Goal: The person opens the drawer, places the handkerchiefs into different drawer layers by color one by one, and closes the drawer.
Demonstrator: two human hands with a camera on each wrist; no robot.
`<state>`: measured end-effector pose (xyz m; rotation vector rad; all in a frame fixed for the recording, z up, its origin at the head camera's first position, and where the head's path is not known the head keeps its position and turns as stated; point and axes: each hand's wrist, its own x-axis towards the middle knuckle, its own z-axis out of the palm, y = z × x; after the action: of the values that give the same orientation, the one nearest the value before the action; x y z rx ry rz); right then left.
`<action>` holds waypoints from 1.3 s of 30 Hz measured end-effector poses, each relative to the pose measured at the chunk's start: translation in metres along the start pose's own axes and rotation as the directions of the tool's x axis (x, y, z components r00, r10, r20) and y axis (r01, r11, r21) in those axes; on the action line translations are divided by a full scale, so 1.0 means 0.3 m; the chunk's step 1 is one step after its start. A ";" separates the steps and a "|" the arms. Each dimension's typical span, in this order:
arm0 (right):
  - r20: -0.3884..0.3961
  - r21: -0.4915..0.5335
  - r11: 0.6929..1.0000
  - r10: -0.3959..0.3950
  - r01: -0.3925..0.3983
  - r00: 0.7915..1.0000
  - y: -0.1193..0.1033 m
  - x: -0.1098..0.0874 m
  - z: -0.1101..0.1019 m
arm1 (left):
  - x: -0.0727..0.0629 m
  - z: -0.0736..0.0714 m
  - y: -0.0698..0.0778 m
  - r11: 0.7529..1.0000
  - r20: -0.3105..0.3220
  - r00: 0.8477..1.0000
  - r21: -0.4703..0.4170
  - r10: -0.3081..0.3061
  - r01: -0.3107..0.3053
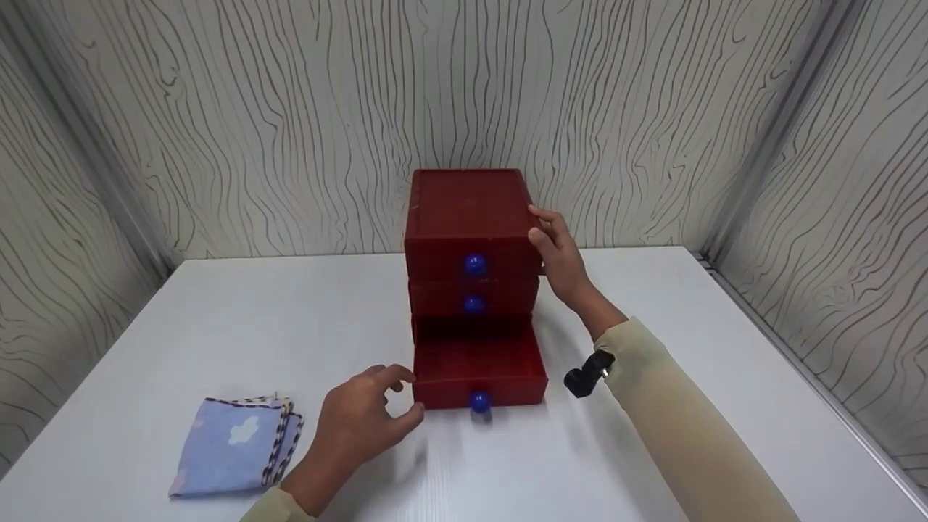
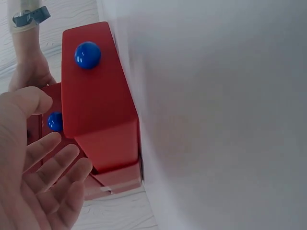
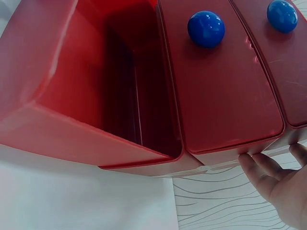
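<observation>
A dark red chest of drawers [image 1: 471, 203] with round blue knobs stands on the white table. Its bottom drawer [image 1: 481, 391] is pulled out, and I see nothing inside. The two upper drawers are closed. My left hand [image 1: 359, 417] is at the left front corner of that drawer, thumb and fingers apart with nothing between them; whether a fingertip touches the corner I cannot tell. Against the right side of the chest, near the top drawer [image 3: 283, 57], rest the fingertips of my right hand [image 1: 565, 261]. It steadies nothing else.
A folded light blue cloth [image 1: 228, 449] with a checked edge lies on the table [image 1: 312, 312] at left. Wood-patterned panels [image 1: 348, 130] rise behind the table and on both sides. A black clip-like device [image 1: 589, 373] sits at the right sleeve's cuff.
</observation>
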<state>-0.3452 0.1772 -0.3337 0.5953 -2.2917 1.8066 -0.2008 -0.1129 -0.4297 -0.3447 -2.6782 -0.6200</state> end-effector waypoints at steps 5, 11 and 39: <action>-0.005 0.001 1.000 0.002 -0.002 1.000 0.000 0.002 0.003 | -0.011 -0.028 -0.031 0.997 0.015 0.997 0.009 -0.072 0.072; -0.010 0.016 1.000 -0.002 0.002 1.000 0.018 0.009 -0.003 | -0.036 -0.064 -0.087 0.994 -0.012 0.994 0.009 -0.107 0.107; -0.003 0.013 1.000 -0.015 0.015 1.000 0.002 0.000 0.004 | -0.107 -0.219 -0.342 0.908 0.201 0.895 0.228 -0.399 0.353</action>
<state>-0.3455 0.1763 -0.3346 0.6102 -2.2698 1.8156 -0.1845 -0.2378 -0.4259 0.1725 -3.0418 -0.4487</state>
